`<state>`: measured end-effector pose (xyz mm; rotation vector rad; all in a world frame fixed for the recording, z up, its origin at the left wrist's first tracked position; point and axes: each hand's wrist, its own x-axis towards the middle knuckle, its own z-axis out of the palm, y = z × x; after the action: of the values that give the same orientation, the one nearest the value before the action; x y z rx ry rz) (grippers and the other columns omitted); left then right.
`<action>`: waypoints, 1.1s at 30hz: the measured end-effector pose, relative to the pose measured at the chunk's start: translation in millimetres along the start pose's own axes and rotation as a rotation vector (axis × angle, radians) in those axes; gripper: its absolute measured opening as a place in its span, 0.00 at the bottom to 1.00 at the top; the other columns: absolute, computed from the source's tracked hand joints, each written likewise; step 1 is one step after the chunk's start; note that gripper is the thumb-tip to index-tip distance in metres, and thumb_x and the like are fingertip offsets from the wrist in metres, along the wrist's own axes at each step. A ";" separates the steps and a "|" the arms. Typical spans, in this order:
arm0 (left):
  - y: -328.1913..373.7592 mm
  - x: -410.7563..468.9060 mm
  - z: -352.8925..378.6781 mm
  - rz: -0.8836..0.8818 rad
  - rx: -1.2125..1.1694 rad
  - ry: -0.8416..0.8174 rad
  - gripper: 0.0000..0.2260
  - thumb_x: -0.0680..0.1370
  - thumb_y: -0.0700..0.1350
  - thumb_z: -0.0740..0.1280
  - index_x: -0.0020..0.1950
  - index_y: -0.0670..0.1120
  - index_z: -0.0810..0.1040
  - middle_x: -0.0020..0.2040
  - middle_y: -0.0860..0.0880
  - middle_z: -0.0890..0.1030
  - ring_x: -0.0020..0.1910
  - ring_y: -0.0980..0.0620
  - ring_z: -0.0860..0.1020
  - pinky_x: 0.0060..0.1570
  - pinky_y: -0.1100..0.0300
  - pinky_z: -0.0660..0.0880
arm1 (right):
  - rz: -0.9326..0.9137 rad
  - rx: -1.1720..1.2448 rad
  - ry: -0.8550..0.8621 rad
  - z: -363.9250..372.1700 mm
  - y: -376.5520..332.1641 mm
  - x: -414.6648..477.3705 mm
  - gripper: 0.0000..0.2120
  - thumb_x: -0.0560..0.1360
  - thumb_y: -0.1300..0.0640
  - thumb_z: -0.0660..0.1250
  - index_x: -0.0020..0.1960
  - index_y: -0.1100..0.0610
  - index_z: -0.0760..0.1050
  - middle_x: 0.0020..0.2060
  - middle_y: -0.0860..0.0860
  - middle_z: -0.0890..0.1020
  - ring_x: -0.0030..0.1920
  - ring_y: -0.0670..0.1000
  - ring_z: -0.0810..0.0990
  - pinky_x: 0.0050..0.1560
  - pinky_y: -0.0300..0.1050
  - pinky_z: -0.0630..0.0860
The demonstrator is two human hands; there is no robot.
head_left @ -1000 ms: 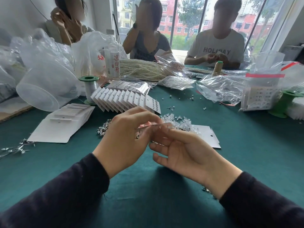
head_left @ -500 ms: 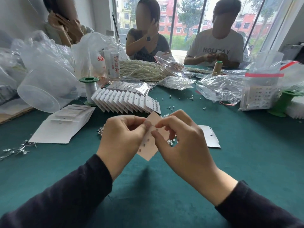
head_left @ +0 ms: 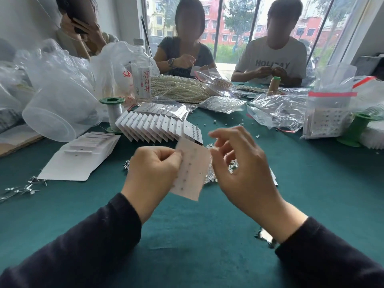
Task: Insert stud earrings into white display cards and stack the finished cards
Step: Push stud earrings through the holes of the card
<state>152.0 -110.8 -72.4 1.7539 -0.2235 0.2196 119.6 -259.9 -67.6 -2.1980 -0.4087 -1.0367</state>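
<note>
Display card (head_left: 190,171): white, held tilted above the green table (head_left: 187,235), mid-frame, w/ two columns of small dots down its face; whether these are empty holes or stud posts can't be told. Left hand (head_left: 152,175) pinches the card's left edge, thumb & fingers pressed together on it. Right hand (head_left: 242,167) sits just beside the card's right edge, fingers partly spread & curled; whether it holds a stud is not visible.

Loose studs (head_left: 232,166) lie in a glittering heap on the table directly behind the card & right hand. Finished cards (head_left: 158,126) stand fanned in an overlapping row farther back, near a green-capped spool (head_left: 113,113). Blank cards (head_left: 83,154) lie to the left.

Risks, as judged:
- Card held by one edge only, so pressing a post in may bend or crease it, or twist it out of the pinch.
- Studs are tiny & smooth; a weak fingertip hold likely drops one into the heap or onto the cloth.
- Holes are closely spaced, so a post may go into the wrong one, spoiling the pairing.
- Fanned row leans card on card; a careless reach w/ a new card could topple it.
</note>
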 end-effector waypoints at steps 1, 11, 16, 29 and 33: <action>-1.7 3.5 -2.3 -0.035 -0.019 0.052 0.10 0.74 0.42 0.66 0.34 0.47 0.81 0.27 0.51 0.80 0.28 0.56 0.77 0.29 0.60 0.74 | 0.029 -0.020 -0.006 -3.7 6.6 3.0 0.10 0.72 0.62 0.64 0.53 0.57 0.74 0.41 0.47 0.75 0.37 0.45 0.75 0.37 0.36 0.73; -13.6 15.8 -8.3 -0.211 -0.101 0.066 0.07 0.73 0.39 0.65 0.46 0.35 0.78 0.40 0.43 0.73 0.37 0.47 0.69 0.35 0.62 0.73 | 0.291 -0.296 -0.466 -12.1 43.0 2.6 0.04 0.68 0.58 0.68 0.37 0.49 0.77 0.34 0.43 0.72 0.35 0.43 0.71 0.39 0.26 0.65; -17.1 13.9 -3.8 -0.236 -0.059 0.019 0.12 0.72 0.40 0.66 0.41 0.29 0.77 0.39 0.43 0.72 0.36 0.47 0.69 0.39 0.59 0.73 | 0.250 -0.330 -0.548 -3.7 40.2 -1.9 0.03 0.69 0.54 0.69 0.38 0.52 0.78 0.37 0.45 0.74 0.34 0.40 0.69 0.38 0.23 0.62; -18.5 7.2 5.5 -0.240 -0.013 -0.049 0.13 0.72 0.38 0.67 0.37 0.27 0.76 0.30 0.42 0.74 0.29 0.48 0.72 0.32 0.59 0.69 | 0.401 -0.181 -0.267 -5.2 41.8 2.0 0.04 0.70 0.59 0.70 0.37 0.54 0.81 0.27 0.41 0.76 0.31 0.39 0.73 0.34 0.25 0.66; -17.4 5.6 7.3 -0.236 -0.020 -0.068 0.11 0.72 0.38 0.67 0.35 0.30 0.78 0.32 0.37 0.81 0.28 0.48 0.77 0.32 0.58 0.71 | 0.421 -0.173 -0.207 -3.2 43.6 2.9 0.04 0.70 0.57 0.71 0.36 0.53 0.81 0.26 0.40 0.76 0.30 0.38 0.73 0.32 0.24 0.65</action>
<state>162.3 -114.8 -88.7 1.7521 -0.0665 -0.0132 142.6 -293.9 -82.9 -2.4137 0.0617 -0.6381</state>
